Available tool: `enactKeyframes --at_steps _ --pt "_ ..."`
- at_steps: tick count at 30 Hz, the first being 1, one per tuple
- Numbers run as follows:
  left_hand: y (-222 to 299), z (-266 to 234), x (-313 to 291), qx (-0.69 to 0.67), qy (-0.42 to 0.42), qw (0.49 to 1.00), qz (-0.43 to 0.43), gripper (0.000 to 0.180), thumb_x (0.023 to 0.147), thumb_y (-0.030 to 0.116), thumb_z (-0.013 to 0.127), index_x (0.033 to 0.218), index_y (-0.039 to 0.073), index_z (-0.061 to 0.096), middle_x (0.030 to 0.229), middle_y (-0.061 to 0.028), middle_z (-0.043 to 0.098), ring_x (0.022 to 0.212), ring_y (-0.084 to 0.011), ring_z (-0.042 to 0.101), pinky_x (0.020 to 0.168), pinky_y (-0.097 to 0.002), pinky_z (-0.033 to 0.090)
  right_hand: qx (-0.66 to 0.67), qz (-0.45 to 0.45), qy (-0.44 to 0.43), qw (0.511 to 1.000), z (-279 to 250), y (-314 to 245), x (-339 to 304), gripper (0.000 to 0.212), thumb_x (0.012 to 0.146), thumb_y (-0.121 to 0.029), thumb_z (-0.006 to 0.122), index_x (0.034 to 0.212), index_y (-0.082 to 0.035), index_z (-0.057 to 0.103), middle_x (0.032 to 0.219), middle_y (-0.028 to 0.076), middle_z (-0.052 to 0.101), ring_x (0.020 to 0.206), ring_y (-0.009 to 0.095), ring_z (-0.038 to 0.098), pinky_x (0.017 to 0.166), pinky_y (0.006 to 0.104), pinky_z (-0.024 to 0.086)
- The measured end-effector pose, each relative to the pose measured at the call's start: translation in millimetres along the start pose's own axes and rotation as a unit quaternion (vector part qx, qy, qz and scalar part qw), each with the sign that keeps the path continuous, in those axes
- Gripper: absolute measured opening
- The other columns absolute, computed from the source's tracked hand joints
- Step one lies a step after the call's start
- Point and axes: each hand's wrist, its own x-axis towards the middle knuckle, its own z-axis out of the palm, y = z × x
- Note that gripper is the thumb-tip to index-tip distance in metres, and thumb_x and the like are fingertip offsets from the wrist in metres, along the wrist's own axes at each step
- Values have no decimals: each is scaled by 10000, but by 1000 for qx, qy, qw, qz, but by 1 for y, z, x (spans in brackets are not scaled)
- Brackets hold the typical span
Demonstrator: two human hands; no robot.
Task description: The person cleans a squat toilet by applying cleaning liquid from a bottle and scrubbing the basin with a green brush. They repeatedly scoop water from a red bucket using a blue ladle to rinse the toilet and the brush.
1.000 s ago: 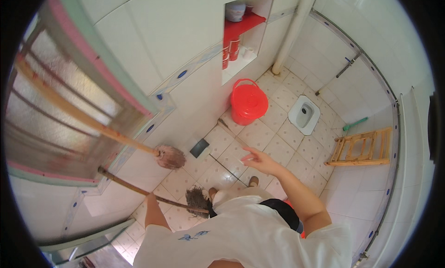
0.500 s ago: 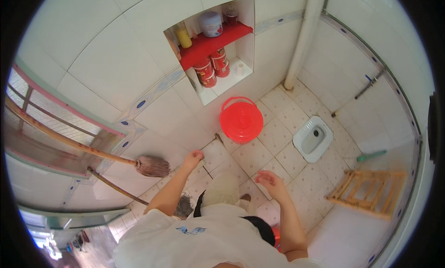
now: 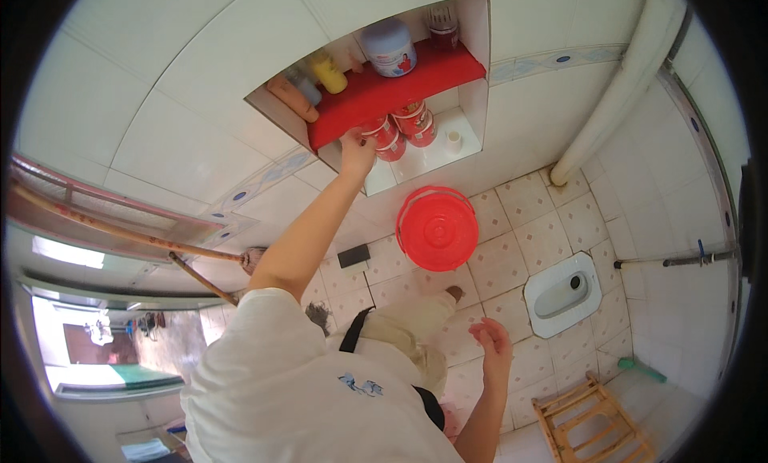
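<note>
My left hand (image 3: 358,151) reaches into the lower part of a wall niche, at the left side of stacked red tubs (image 3: 390,147). Its fingertips are partly hidden beside the tubs, so a grip cannot be made out. Over this hand runs a red shelf (image 3: 352,103); a white jar with a blue lid (image 3: 390,51), a yellow bottle (image 3: 328,72) and an orange-brown bottle (image 3: 292,99) stand on it. Low on the right, my right hand (image 3: 494,339) hangs over the tiled floor, empty, with its fingers loosely bent and apart.
Below the niche stands a red lidded bucket (image 3: 438,229). A white squat toilet (image 3: 564,295) is set into the floor to its right. Near the lower right edge lies a wooden rack (image 3: 596,421). A mop's wooden handle (image 3: 144,235) crosses the left side; a dark block (image 3: 354,256) lies by the wall.
My left hand has risen from over the floor into the niche beside the red tubs. My body has shifted closer to the niche. The right hand still hangs empty over the floor.
</note>
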Motion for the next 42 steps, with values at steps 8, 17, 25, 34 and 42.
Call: enactKeyframes --at_steps 8,17,25,34,42 --pt "-75 -15 -29 101 43 990 -87 452 745 64 599 1177 -24 502 1209 -202 523 1133 -298 512 947 -365 410 33 10 18 999 -38 -24 50 248 878 -80 552 1110 5 556 942 107 639 881 194 611 833 303 467" --pt "-239 55 5 205 155 957 -131 826 748 246 672 1357 -81 219 1322 -293 375 1230 -376 410 1036 -408 333 7 105 -47 993 -72 68 68 245 855 -56 577 1084 29 557 909 119 649 861 189 610 835 294 464" --pt "-220 92 81 82 357 914 -175 660 696 107 739 1225 -86 394 1182 -268 516 1102 -342 537 925 -407 432 9 190 2 982 -102 110 67 241 849 -48 574 1074 35 554 887 128 650 865 204 623 833 320 484" --pt "-227 66 43 157 358 905 -165 357 727 171 730 980 -32 580 906 -177 656 855 -266 633 757 -381 473 26 170 7 985 -84 78 64 230 859 -71 587 1066 24 557 898 120 645 864 211 624 823 323 492" --pt "-82 76 -182 99 -155 974 131 397 770 141 692 1118 9 553 995 -147 635 867 -217 618 762 -369 471 -23 9 29 999 -83 12 45 210 857 -13 569 1063 29 569 910 91 638 877 175 612 820 292 488"
